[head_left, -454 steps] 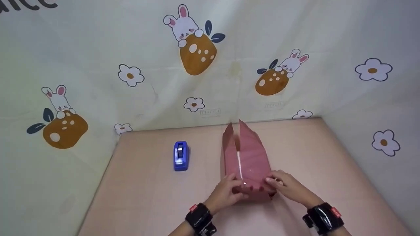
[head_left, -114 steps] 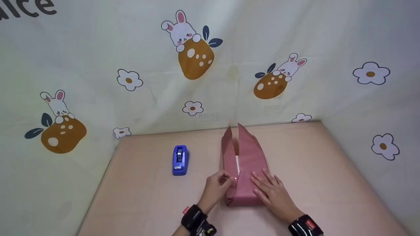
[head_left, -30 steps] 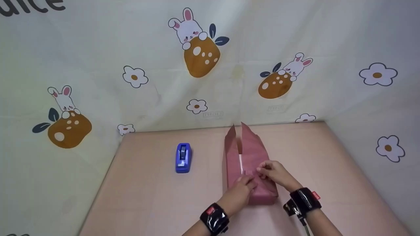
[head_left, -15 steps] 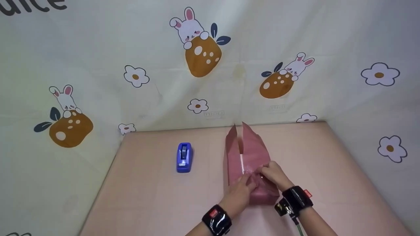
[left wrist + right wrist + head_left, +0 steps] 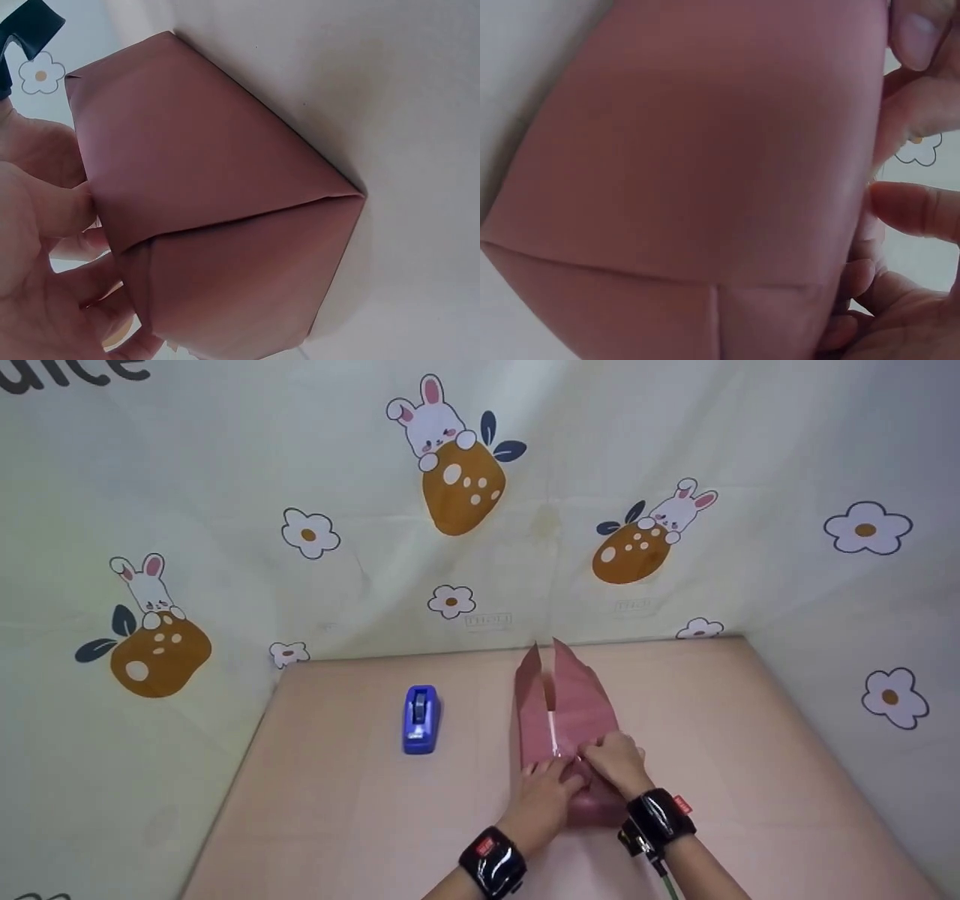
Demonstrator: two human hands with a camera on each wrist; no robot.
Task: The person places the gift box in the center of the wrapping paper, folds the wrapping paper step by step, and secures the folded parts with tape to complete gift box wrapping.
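Note:
A package in dusty pink wrapping paper (image 5: 577,697) lies lengthwise on the table, its far end rising in two pointed flaps around a gap. A narrow white strip (image 5: 553,731) shows along the seam on top. My left hand (image 5: 536,806) presses the paper with its fingers beside the seam, near the close end. Just right of it, my right hand (image 5: 619,765) pinches a shiny clear bit of tape (image 5: 579,758) against the top, mostly hidden by the fingers. Both wrist views show the folded near end (image 5: 210,165), with fingers along its upper edge.
A blue tape dispenser (image 5: 421,720) stands left of the package. Behind the pink-beige table (image 5: 337,787) hangs a pale curtain (image 5: 360,562) printed with rabbits and flowers; it also runs along both sides.
Earlier, the right hand lay flat on the paper while the left pinched at the seam. During the last second the right hand has moved down and left, closer to the left hand. The dispenser stays put.

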